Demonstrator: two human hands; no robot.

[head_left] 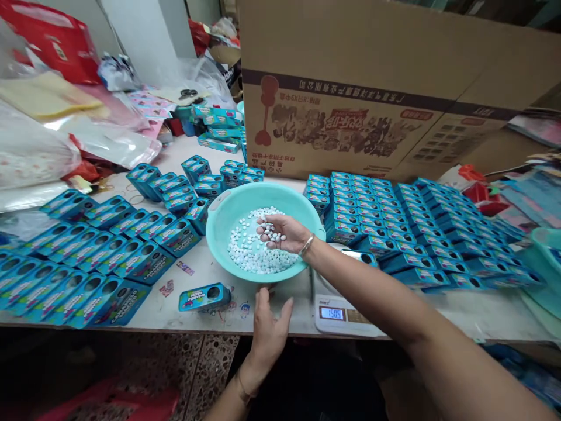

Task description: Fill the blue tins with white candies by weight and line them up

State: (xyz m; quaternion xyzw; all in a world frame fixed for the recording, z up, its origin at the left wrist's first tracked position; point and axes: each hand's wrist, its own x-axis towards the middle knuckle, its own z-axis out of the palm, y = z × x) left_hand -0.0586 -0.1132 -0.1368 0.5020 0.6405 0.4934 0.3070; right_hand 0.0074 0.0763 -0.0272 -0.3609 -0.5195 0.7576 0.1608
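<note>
A turquoise plastic basin [219, 251] stands on the table with many small white oval candies [252, 257] in it. Above them my right hand [284, 231] is cupped palm up, with a small heap of the candies in the palm and along the fingers. Just in front of the basin, by the table's edge, is my left hand [269, 324], its thumb spread from the fingers and nothing seen in it. A single blue box [204, 297] with a round hole lies to its left. On the right, a digital scale [346, 318] reads 150.5, partly hidden by my right forearm.
Rows of blue boxes [100, 245] fill the table's left side, and more blue boxes [368, 210] are packed on the right. A large cardboard carton [372, 70] rises behind the basin. Another turquoise basin [543, 257] sits at the right edge. Plastic bags [39, 123] crowd the left back.
</note>
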